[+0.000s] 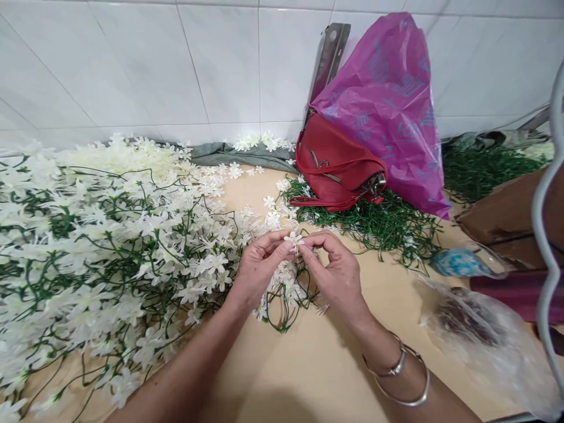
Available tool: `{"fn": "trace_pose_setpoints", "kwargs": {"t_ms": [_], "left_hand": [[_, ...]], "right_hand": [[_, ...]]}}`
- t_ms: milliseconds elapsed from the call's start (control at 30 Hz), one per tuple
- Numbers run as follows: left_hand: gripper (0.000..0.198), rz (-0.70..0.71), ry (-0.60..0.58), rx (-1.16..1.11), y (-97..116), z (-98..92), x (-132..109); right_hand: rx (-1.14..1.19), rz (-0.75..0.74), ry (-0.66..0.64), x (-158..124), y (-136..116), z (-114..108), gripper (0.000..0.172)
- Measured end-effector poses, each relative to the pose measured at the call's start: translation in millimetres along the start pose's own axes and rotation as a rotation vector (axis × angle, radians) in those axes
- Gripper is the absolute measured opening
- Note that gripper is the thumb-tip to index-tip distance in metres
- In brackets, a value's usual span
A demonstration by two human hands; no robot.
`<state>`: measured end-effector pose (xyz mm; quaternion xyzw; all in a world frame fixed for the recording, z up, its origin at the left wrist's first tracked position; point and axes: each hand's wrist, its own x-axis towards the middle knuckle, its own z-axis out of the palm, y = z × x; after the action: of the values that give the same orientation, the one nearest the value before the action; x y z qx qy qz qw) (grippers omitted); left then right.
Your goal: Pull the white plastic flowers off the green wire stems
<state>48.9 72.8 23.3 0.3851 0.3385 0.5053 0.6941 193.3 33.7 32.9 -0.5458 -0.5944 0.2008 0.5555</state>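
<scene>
My left hand (258,267) and my right hand (337,270) meet over the table, fingertips pinched together on a small white artificial flower (294,238). A green plastic stem with several white flowers (286,291) hangs from that pinch down onto the tan tabletop (308,364). Two silver bangles (403,376) sit on my right wrist. A large heap of finished white flower stems (101,235) lies just left of my left hand.
A red handbag (337,164) and a purple plastic bag (388,106) lean on the tiled wall, over a pile of bare green stems (383,226). Loose white flowers (262,141) lie on grey cloth. Clear plastic bags (476,323), a cardboard box (511,214) and a metal frame (546,235) stand right.
</scene>
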Motion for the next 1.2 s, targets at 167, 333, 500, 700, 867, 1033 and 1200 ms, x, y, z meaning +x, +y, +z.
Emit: {"fn": "trace_pose_setpoints", "kwargs": {"t_ms": [167,333,500,700,867,1033,1200], "left_hand": [[0.033,0.028,0.060,0.018,-0.9,0.5,0.0],[0.032,0.074,0.099,0.036,0.8,0.4,-0.9],[0.025,0.147,0.066,0.094,1.2,1.0,-3.2],[0.024,0.192,-0.003,0.283,-3.5,-2.0,-9.2],[0.021,0.276,-0.013,0.477,-0.4,-2.8,-13.5],[0.020,0.316,0.013,0.536,0.8,-3.0,-12.7],[0.023,0.392,0.160,0.386,-2.4,-5.9,-7.5]], "right_hand": [[0.013,0.063,0.010,-0.4,3.0,0.4,0.006],[0.143,0.148,0.036,-0.1,1.8,2.2,0.005],[0.240,0.229,0.005,-0.6,0.0,5.9,0.008],[0.231,0.285,0.001,0.1,3.4,7.0,0.012],[0.240,0.280,0.020,0.6,5.8,5.7,0.012],[0.227,0.300,0.016,0.2,8.5,6.4,0.012],[0.228,0.280,0.072,3.2,10.6,3.1,0.013]]}}
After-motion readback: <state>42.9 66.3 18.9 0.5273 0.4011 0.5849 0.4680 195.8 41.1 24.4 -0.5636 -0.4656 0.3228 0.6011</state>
